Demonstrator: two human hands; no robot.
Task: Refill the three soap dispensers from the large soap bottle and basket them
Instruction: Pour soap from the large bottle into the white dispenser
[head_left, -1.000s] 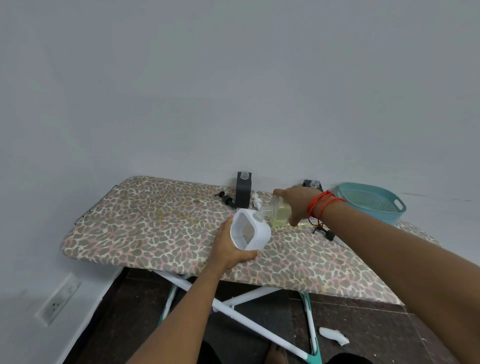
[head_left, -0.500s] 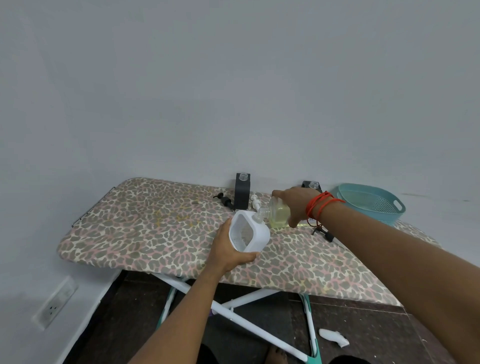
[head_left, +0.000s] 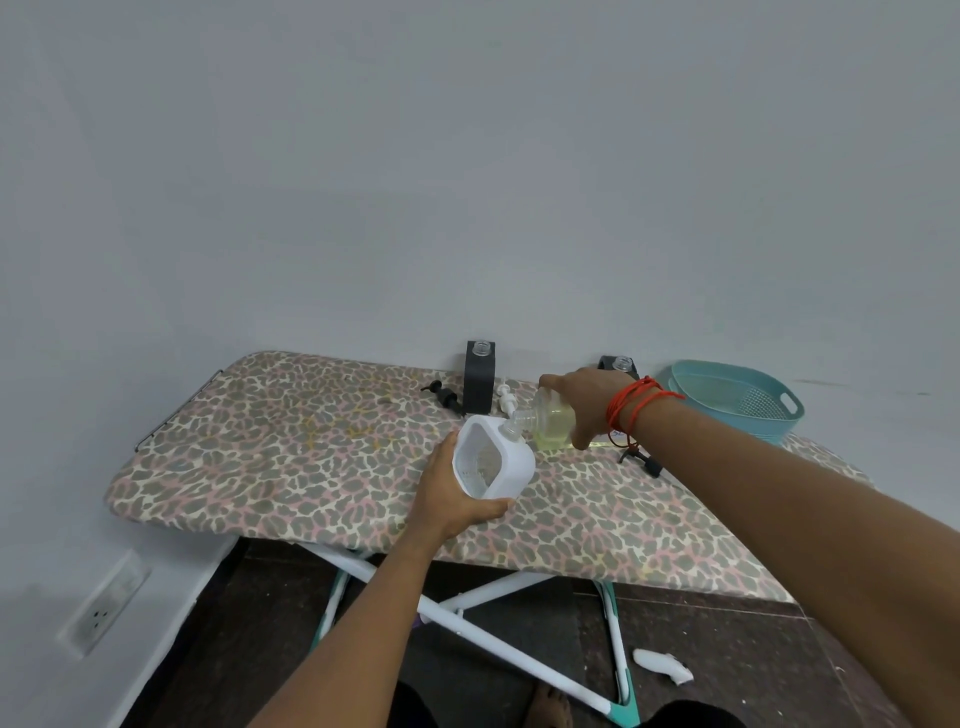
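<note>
Both arms extended, left hand (head_left: 451, 503) grip cupping tipped white bottle (head_left: 511, 462), right hand (head_left: 584, 402) grip round clear dispenser (head_left: 551, 423)

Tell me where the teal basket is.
In the head view, the teal basket sits at the far right end of the ironing board, beyond the right hand.

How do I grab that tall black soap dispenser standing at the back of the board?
Wrap your hand round the middle of the black dispenser, on its flat left and right sides, coming from the front, because the wall is close behind it. It stands upright with its neck open and no pump on, so keep it level as you lift.
</note>
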